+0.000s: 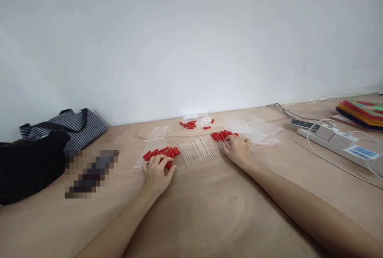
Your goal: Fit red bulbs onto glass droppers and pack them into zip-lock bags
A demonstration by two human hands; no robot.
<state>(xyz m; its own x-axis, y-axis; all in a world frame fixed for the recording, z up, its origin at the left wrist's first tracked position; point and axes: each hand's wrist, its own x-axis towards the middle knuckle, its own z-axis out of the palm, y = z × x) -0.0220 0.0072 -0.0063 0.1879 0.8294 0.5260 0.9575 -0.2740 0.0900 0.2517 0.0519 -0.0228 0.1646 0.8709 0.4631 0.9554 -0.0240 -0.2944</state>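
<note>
Left grip [158, 173]: palm down, fingers curled over the near edge of the left red pieces [170, 152], seemingly to keep them bunched; 1 piece shows between thumb and index finger, but I cannot tell whether it is pinched.
Right grip [238, 150]: fingers bent down at the right red pieces [222, 135], perhaps steadying their row; the fingertips are partly hidden, so I cannot tell what they grasp.
White sticks [197, 150]: side by side between the 2 grips, apparently spread so each lies within reach of either side.
Far red pieces [190, 124]: loosely scattered near the wall, beyond the sticks.
Clear bags [260, 133]: flat on the right, likely kept just outside the working middle.
Bench [191, 214]: its near middle is bare, leaving the forearms room.
Power strip [361, 153]: far right, well apart from the pieces.
</note>
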